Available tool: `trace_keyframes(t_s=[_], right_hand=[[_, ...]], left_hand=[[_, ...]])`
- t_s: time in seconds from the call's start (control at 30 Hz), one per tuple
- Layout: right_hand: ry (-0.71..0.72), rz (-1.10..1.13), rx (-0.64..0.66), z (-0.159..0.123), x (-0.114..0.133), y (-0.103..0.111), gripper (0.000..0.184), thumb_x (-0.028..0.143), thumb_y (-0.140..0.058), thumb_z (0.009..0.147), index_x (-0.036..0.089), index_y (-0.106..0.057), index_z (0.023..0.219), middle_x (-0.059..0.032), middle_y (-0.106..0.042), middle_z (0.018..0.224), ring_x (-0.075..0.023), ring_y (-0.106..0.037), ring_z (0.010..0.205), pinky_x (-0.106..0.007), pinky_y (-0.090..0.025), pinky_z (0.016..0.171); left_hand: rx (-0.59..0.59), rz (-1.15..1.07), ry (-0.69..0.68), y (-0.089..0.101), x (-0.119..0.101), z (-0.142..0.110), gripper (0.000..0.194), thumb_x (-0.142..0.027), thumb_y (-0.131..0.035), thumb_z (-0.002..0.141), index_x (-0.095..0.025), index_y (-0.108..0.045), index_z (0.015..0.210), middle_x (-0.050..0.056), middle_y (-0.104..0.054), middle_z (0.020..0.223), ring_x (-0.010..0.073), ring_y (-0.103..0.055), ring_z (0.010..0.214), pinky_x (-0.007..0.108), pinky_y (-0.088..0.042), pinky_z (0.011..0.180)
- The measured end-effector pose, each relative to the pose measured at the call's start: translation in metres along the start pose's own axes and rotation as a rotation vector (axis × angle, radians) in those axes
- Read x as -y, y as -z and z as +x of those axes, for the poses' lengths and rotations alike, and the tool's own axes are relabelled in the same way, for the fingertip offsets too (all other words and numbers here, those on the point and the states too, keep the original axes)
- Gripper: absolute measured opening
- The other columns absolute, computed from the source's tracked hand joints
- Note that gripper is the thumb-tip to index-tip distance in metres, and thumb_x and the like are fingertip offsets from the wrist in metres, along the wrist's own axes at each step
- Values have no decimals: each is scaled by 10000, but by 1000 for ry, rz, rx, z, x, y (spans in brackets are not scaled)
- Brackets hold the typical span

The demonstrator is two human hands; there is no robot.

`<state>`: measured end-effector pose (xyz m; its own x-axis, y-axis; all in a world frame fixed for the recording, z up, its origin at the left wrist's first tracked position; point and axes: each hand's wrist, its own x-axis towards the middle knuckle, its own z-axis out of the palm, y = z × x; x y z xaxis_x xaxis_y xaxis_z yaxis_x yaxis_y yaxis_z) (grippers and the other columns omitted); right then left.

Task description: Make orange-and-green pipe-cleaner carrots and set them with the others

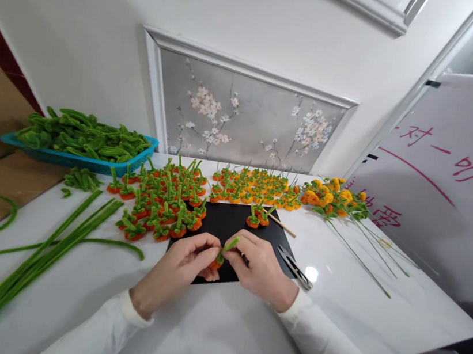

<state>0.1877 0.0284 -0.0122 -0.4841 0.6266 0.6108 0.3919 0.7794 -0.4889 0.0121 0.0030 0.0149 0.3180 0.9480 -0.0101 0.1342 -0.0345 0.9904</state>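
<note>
Over a black mat (214, 215), both my hands meet on one small orange pipe-cleaner pumpkin (215, 263) with a green stem. My left hand (190, 261) is closed around its orange body, which the fingers partly hide. The thumb and fingers of my right hand (257, 264) pinch at its green stem (231, 243). Two similar pumpkins (253, 219) stand on the mat just beyond. Right of my right hand lies a pair of metal scissors or pliers (294, 267), with a thin wooden stick (280, 223) behind it.
Many orange pumpkins (166, 214) and yellow-orange ones (252, 188) fill the table's back. A blue tray (124, 168) of green pieces stands back left, long green pipe cleaners (27, 271) front left. Wire-stemmed yellow flowers (334, 195) lie at right, before a whiteboard (451, 135).
</note>
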Motion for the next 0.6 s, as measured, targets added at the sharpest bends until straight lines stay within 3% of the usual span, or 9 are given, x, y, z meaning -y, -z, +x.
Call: trace_keyframes(t_s=[0.3,0.6], right_hand=[[78,-83,152,1,0,-1,169,145,-403,923,179,-561,874,-56,-578,868,-141,-574,782,-240,-475,707],[29,9,133,3,4,2,123,144,-441,915,189,-555,915,-37,-591,862,-133,-571,773,-233,-456,705]], left_hand=[[97,136,2,10,7,6,211,-303,-656,741,-158,-542,637,-40,-499,614,101,-442,568,226,-350,540],[89,179,-13,13,7,7,231,-302,-636,727,-152,-549,574,-47,-429,558,95,-355,532,228,-278,515]])
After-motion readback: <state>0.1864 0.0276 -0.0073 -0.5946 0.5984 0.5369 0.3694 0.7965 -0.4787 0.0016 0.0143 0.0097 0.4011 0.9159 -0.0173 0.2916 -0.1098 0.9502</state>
